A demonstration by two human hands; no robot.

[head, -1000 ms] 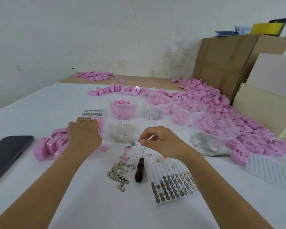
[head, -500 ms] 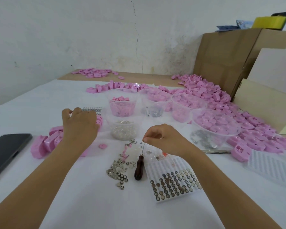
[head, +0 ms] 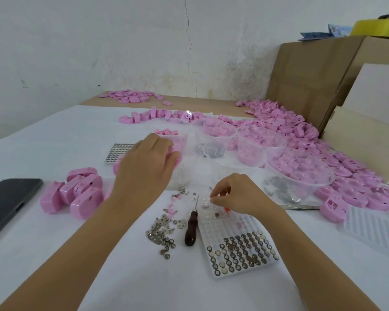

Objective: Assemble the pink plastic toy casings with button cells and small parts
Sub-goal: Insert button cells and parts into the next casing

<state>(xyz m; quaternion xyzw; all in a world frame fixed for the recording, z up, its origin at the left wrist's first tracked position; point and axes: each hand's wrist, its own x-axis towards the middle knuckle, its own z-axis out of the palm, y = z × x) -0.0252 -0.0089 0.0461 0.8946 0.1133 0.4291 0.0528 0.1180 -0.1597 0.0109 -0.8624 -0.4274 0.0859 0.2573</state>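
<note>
My left hand (head: 148, 162) hovers with loose fingers over the clear cup of small pink parts (head: 181, 140) and the cup of clear bits (head: 183, 179); I see nothing in it. Lower down, my right hand (head: 236, 196) pinches a tiny part above the scatter of clear bits and screws (head: 189, 196). A wooden-handled awl (head: 191, 231) lies between loose button cells (head: 163, 234) and a white tray of button cells (head: 240, 252). Several closed pink casings (head: 76, 191) are bunched left of my left arm.
A dark phone (head: 7, 203) lies at the left edge. Clear cups and a bowl (head: 301, 176) of pink shells stand behind my hands, with a large pile of pink shells (head: 290, 131) to the right. An empty white tray (head: 375, 230) and cardboard boxes (head: 312, 75) are at right.
My left hand has left the bunch of pink casings and moved right and forward over the cups. My right hand has dipped slightly toward the small parts.
</note>
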